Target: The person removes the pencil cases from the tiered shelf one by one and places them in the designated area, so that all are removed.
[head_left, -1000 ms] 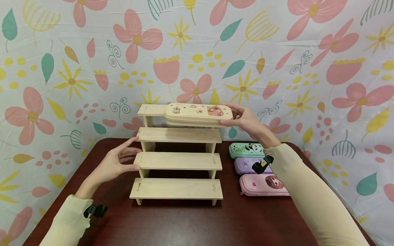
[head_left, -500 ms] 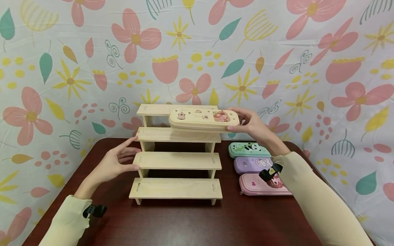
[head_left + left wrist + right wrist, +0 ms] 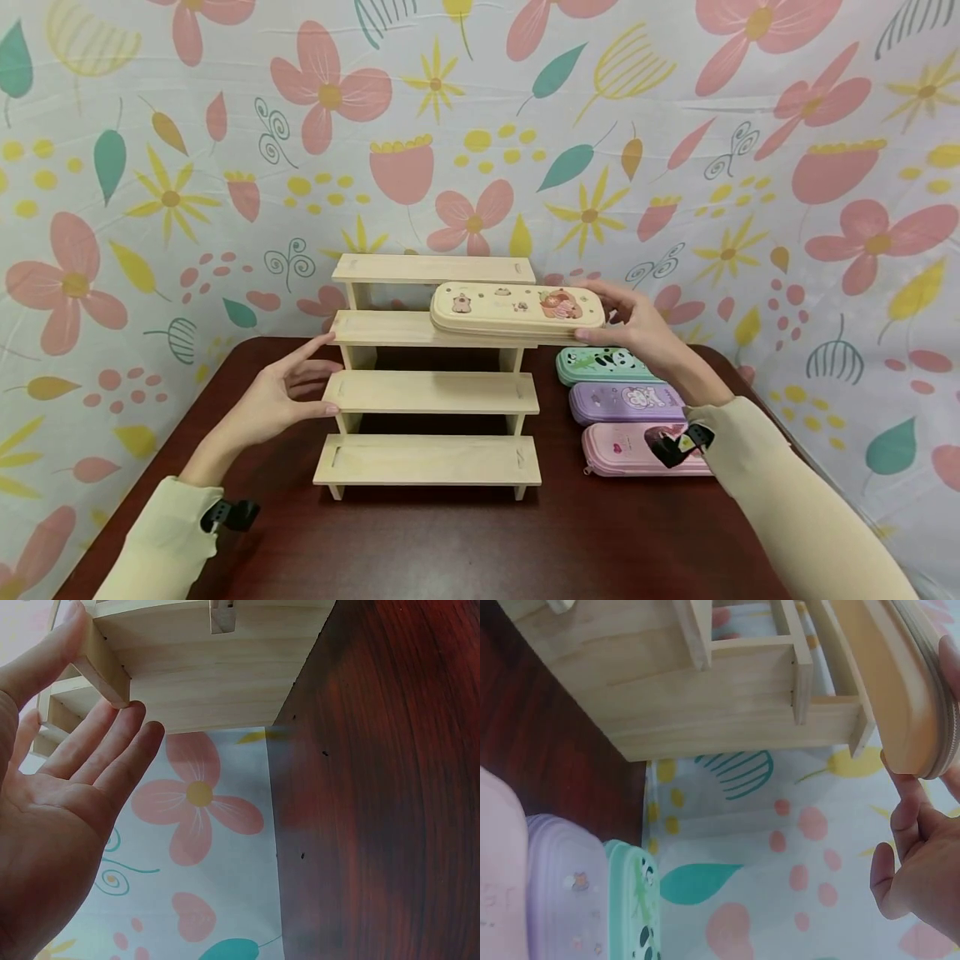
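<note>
A cream pencil case [image 3: 517, 310] with small cartoon pictures is held at its right end by my right hand [image 3: 637, 325]. In the head view it overlaps the right part of the second step from the top of a wooden stepped rack [image 3: 427, 392]. The right wrist view shows the thumb and fingers around the zipped end of the pencil case [image 3: 900, 690], off to the side of the rack. My left hand [image 3: 281, 396] rests at the rack's left side, its fingertips at the edges of the middle steps. In the left wrist view the fingers are spread and fairly straight.
Green [image 3: 603, 365], purple [image 3: 618, 402] and pink [image 3: 630, 450] pencil cases lie in a row on the dark red table [image 3: 420, 550], right of the rack. A flowered cloth [image 3: 480, 125] hangs behind the table.
My right hand has moved the cream pencil case off the top step, down, to the right and toward me. The left hand stays at the rack's side.
</note>
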The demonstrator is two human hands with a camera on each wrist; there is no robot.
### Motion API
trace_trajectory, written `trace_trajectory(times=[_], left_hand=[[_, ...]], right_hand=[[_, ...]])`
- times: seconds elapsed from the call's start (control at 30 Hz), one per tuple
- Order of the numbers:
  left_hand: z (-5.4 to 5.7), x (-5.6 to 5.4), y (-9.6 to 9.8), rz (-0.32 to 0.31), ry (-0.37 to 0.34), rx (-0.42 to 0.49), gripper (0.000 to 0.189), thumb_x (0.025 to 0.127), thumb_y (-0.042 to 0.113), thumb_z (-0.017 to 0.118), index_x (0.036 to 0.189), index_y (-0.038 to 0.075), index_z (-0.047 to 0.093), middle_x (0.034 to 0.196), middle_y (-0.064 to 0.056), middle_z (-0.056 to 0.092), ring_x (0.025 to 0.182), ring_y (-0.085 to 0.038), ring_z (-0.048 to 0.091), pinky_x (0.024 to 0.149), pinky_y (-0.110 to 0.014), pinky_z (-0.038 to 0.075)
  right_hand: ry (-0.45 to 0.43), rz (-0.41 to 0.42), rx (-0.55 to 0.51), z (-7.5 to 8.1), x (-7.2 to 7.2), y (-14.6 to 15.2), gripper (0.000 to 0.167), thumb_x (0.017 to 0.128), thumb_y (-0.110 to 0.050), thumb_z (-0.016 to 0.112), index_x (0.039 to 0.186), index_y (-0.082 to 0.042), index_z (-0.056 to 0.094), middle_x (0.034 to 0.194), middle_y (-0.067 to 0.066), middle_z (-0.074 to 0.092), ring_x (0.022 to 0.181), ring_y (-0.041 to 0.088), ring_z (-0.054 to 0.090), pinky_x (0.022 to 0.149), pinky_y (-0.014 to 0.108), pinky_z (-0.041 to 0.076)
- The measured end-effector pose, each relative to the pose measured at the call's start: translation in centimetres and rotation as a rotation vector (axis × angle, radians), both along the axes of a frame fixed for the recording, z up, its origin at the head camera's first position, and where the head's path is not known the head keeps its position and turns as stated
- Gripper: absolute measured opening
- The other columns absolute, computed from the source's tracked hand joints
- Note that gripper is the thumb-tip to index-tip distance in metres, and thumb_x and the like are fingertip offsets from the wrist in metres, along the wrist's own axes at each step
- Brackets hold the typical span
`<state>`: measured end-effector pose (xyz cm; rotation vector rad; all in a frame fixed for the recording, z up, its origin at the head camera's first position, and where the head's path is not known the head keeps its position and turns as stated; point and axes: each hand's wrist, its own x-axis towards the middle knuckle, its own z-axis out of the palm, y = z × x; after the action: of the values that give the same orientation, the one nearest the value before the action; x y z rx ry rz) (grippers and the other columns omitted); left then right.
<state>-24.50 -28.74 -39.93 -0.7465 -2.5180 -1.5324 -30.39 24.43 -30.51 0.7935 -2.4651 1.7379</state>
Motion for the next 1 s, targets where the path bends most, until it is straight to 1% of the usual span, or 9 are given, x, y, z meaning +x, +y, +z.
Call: trace_trajectory(times=[0.1,0.23,0.3,0.5,0.6,0.73,0.87,0.93,1.0], left_hand=[[0.0,0.0,0.1,0.0,-0.002,-0.001,0.103,0.085,0.007,0.09,0.168,0.025,0.033,0.14,-0.023,0.063,0.126,-0.039,0.064,0.103,-0.03,0.054],[0.0,0.0,0.1,0.003,-0.007,0.0,0.103,0.085,0.007,0.09,0.168,0.026,0.033,0.14,-0.024,0.063,0.127,-0.039,0.063,0.1,-0.022,0.052],[0.0,0.0,0.1,0.004,-0.01,-0.001,0.102,0.085,0.008,0.09,0.168,0.026,0.033,0.14,-0.023,0.063,0.127,-0.039,0.063,0.101,-0.023,0.053],[0.1,0.1,0.1,0.012,-0.005,-0.015,0.101,0.086,0.008,0.09,0.167,0.026,0.033,0.139,-0.021,0.064,0.126,-0.039,0.064,0.103,-0.036,0.055],[0.0,0.1,0.1,0.011,-0.003,-0.013,0.102,0.085,0.008,0.09,0.167,0.026,0.033,0.139,-0.021,0.064,0.125,-0.039,0.064,0.103,-0.036,0.055],[0.0,0.0,0.1,0.01,-0.005,-0.011,0.102,0.085,0.008,0.09,0.168,0.026,0.033,0.139,-0.022,0.064,0.125,-0.038,0.064,0.104,-0.038,0.055],[0.0,0.0,0.1,0.008,-0.005,-0.012,0.102,0.085,0.007,0.09,0.168,0.025,0.033,0.139,-0.021,0.064,0.126,-0.038,0.064,0.104,-0.036,0.054],[0.0,0.1,0.1,0.009,-0.002,-0.013,0.101,0.086,0.007,0.09,0.168,0.025,0.033,0.139,-0.02,0.064,0.126,-0.038,0.064,0.103,-0.033,0.054],[0.0,0.1,0.1,0.004,0.004,-0.008,0.102,0.086,0.006,0.089,0.168,0.024,0.033,0.139,-0.021,0.064,0.126,-0.039,0.063,0.102,-0.029,0.054]], right_hand=[[-0.001,-0.005,0.016,-0.3,0.6,0.7,0.065,0.089,-0.003,0.084,0.149,-0.013,0.061,0.118,0.011,0.064,0.098,0.022,0.06,0.073,0.027,0.056],[0.022,-0.033,0.072,-0.6,1.4,1.7,0.064,0.09,-0.007,0.083,0.15,-0.013,0.06,0.118,0.011,0.065,0.094,0.027,0.056,0.072,0.029,0.053],[0.031,-0.048,0.093,-0.8,1.9,2.2,0.064,0.091,-0.008,0.083,0.15,-0.012,0.059,0.117,0.011,0.066,0.092,0.028,0.055,0.071,0.031,0.052],[0.039,-0.055,0.083,-1.5,3.2,3.5,0.065,0.09,-0.003,0.083,0.15,-0.009,0.059,0.122,0.009,0.065,0.095,0.028,0.057,0.076,0.03,0.054],[0.019,-0.071,0.087,-1.9,3.8,4.2,0.064,0.09,-0.004,0.083,0.15,-0.011,0.06,0.121,0.009,0.065,0.097,0.029,0.056,0.077,0.03,0.053],[0.017,-0.092,0.113,-2.4,4.6,5.1,0.063,0.09,-0.004,0.083,0.148,-0.013,0.062,0.118,0.01,0.066,0.095,0.029,0.056,0.076,0.031,0.053],[0.041,-0.088,0.122,-3.0,5.3,6.1,0.064,0.089,-0.002,0.083,0.149,-0.01,0.061,0.115,0.01,0.069,0.091,0.026,0.061,0.075,0.03,0.055],[0.026,-0.078,0.107,-3.2,5.7,6.7,0.064,0.09,0.0,0.081,0.15,-0.008,0.058,0.115,0.009,0.07,0.091,0.024,0.065,0.075,0.029,0.057],[0.005,-0.066,0.089,-3.5,6.0,7.2,0.065,0.092,0.001,0.08,0.152,-0.007,0.056,0.12,0.008,0.07,0.093,0.024,0.067,0.076,0.029,0.059]])
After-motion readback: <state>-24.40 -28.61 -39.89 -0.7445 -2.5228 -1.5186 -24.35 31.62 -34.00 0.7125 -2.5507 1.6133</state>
